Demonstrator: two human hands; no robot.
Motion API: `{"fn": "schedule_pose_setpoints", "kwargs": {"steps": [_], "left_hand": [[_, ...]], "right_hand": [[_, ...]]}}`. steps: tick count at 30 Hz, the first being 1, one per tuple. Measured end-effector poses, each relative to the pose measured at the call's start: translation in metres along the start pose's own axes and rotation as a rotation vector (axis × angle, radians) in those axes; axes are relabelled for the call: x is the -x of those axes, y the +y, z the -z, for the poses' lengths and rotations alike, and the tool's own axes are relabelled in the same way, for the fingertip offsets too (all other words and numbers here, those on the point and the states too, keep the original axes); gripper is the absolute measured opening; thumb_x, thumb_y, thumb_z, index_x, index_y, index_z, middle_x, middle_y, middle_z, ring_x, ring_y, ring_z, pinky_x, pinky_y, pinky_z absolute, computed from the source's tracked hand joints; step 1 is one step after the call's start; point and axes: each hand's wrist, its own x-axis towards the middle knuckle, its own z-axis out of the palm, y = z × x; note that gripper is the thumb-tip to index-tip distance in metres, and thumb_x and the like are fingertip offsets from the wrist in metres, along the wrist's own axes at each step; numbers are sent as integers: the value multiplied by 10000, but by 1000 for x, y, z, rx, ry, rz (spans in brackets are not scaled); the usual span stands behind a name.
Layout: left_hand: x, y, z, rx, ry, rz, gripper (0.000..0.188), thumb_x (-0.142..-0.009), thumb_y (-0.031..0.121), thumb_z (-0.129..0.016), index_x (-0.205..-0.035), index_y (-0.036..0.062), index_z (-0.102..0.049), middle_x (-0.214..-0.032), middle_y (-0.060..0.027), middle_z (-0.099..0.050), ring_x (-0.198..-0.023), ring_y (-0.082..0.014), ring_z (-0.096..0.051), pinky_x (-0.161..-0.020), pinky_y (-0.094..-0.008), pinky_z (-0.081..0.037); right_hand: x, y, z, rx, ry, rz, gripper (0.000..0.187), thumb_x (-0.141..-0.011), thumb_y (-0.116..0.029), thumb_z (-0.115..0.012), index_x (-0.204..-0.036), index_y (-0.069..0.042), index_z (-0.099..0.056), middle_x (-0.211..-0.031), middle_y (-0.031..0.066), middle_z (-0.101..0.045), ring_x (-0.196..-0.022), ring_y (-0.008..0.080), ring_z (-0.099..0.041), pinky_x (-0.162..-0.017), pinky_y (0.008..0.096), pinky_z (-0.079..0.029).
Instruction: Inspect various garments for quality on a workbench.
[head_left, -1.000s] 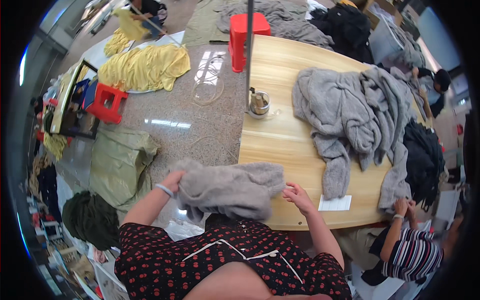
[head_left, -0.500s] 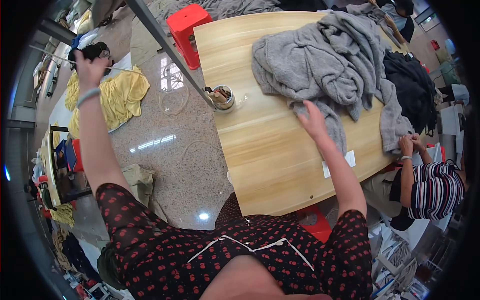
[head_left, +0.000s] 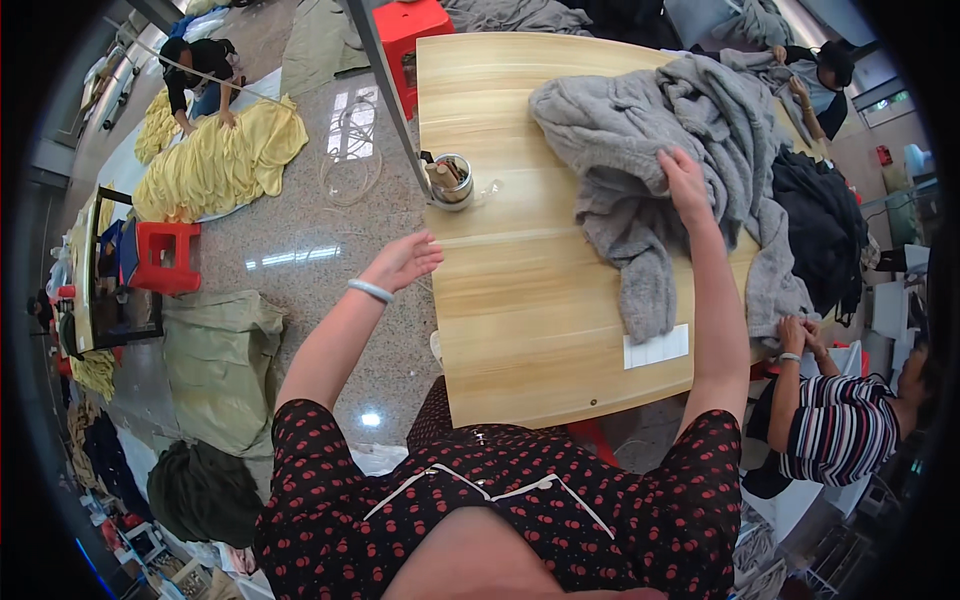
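Observation:
A heap of grey knit garments lies on the far right part of the light wooden table. My right hand is at the near side of this heap, its fingers closed on a fold of a grey knit garment. The garment's edge stands raised around the fingers, and one sleeve hangs toward me over the tabletop. My left hand is in the air just off the table's left edge, fingers stretched out, holding nothing. A sheet of white paper lies below the sleeve.
A can of tools stands by a metal post at the table's left edge. Black garments lie at the right. A co-worker in stripes handles grey cloth; another person bends over yellow fabric. Red stools stand about.
My left hand has come back from the far left toward the table. My right hand has moved farther in and taken hold of a grey garment, whose near fold has shifted and lifted.

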Motion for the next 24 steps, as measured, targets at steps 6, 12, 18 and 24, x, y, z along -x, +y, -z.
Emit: {"fn": "schedule_pose_setpoints", "kwargs": {"steps": [6, 12, 18, 24], "left_hand": [[38, 25, -149, -121, -461, -191, 312, -901, 270, -439, -1078, 15, -470, -955, -115, -575, -875, -211, -571, -740, -296, -478], [90, 19, -247, -48, -711, -189, 495, -884, 459, -379, -1057, 9, -494, -924, -112, -576, -828, -222, -578, -721, -320, -479], [117, 21, -294, 267, -794, -137, 561, -868, 517, -366, -1081, 8, -467, -938, -142, -574, -849, -246, -572, -714, -339, -484], [123, 55, -271, 363, -408, -552, 241, -861, 211, -521, -1016, 35, -465, -886, -120, -579, -761, -214, -595, -599, -288, -520]], "right_hand": [[37, -115, 59, -624, -7, 172, 223, -873, -160, -493, -1035, -17, -551, -973, 44, -583, -880, 103, -545, -790, 218, -415], [75, -192, 89, -878, 109, 224, 238, -887, -146, -466, -1072, -3, -517, -1041, 87, -566, -960, 178, -545, -853, 312, -429], [125, -242, 100, -1023, 82, 427, 215, -854, -116, -528, -1041, -14, -553, -980, 70, -595, -899, 163, -568, -802, 292, -446], [130, -212, 104, -974, 119, 371, 246, -881, -125, -469, -1091, -17, -539, -1041, 76, -578, -942, 169, -553, -832, 299, -432]]}}
